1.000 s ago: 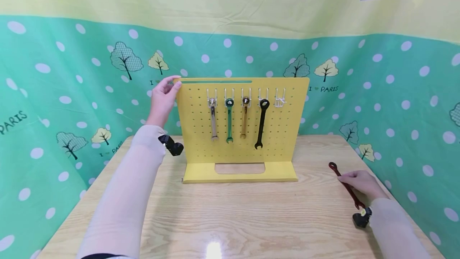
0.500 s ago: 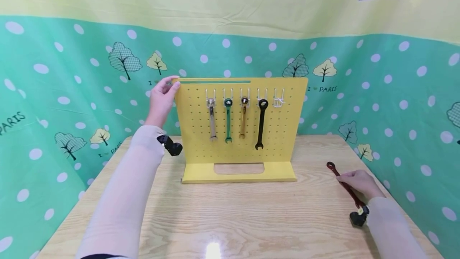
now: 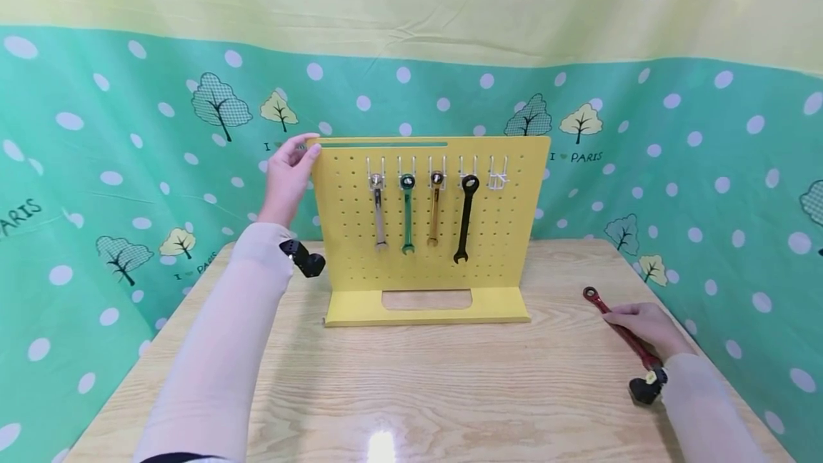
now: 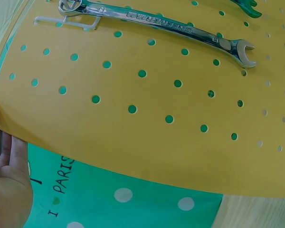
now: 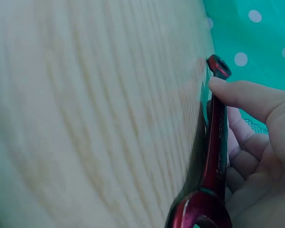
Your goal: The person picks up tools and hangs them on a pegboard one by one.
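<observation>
My left hand (image 3: 289, 181) grips the upper left corner of a yellow pegboard stand (image 3: 360, 266), thumb in front. At the table's right side my right hand (image 3: 646, 327) pinches a red ratcheting combination wrench (image 3: 633, 341) by its shaft. Its ring end points away from me, and its other end lies close to the wrist camera. In the right wrist view, the thumb lies over the wrench's shaft (image 5: 215, 142) just above the wood. On the board's hooks hang a silver wrench (image 3: 379, 216), a green wrench (image 3: 408, 216), a gold wrench (image 3: 435, 213) and a black wrench (image 3: 466, 220).
A white hook (image 3: 498, 181) right of the black wrench bears nothing. The stand's base has a cut-out slot and rests on a wooden table (image 3: 411, 384). Behind and at both sides hangs a green and yellow printed curtain (image 3: 444, 84).
The red wrench has turned slightly in my right hand and shows a brighter red side. My left hand keeps its grip on the board. The head view has shifted a little.
</observation>
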Demonstrator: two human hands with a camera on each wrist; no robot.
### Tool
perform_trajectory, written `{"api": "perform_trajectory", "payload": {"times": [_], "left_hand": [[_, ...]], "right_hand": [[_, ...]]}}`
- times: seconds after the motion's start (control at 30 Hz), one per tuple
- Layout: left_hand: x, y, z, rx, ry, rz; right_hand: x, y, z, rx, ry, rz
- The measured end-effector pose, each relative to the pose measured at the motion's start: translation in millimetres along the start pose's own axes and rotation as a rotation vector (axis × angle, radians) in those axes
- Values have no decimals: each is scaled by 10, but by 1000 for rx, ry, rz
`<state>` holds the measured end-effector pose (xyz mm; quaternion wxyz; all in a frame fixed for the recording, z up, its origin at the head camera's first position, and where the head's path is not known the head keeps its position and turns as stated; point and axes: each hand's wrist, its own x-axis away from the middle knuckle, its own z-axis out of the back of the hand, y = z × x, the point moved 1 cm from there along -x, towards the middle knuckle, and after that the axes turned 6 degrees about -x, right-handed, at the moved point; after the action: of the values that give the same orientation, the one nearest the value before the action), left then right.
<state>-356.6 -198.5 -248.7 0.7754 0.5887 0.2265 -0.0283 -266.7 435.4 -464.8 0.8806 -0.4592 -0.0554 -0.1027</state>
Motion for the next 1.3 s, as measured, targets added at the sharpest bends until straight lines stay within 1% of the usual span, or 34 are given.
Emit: {"api": "perform_trajectory", "payload": {"times": [0.07, 0.17, 0.27, 0.43, 0.8, 0.97, 1.1, 1.2, 1.3], "left_hand": [[-4, 0, 3, -2, 0, 0], [-9, -2, 3, -3, 0, 4], [-14, -3, 0, -2, 3, 10], [-14, 4, -3, 0, 8, 11], [0, 13, -1, -4, 1, 10], [7, 13, 7, -4, 5, 11], [4, 17, 8, -3, 2, 9], [1, 18, 4, -4, -3, 7], [2, 16, 4, -11, -3, 15]], "right_hand": [[-1, 5, 5, -27, -11, -8], [4, 22, 4, -29, -23, -24], [10, 36, 10, -13, -33, -24], [12, 27, 10, -19, -48, -9], [20, -52, -4, 41, -40, -5], [36, -145, -24, 65, -56, 14], [67, -274, -54, 71, -86, 56], [96, -392, -88, 103, -89, 122], [131, -530, -122, 111, -94, 183]]}}
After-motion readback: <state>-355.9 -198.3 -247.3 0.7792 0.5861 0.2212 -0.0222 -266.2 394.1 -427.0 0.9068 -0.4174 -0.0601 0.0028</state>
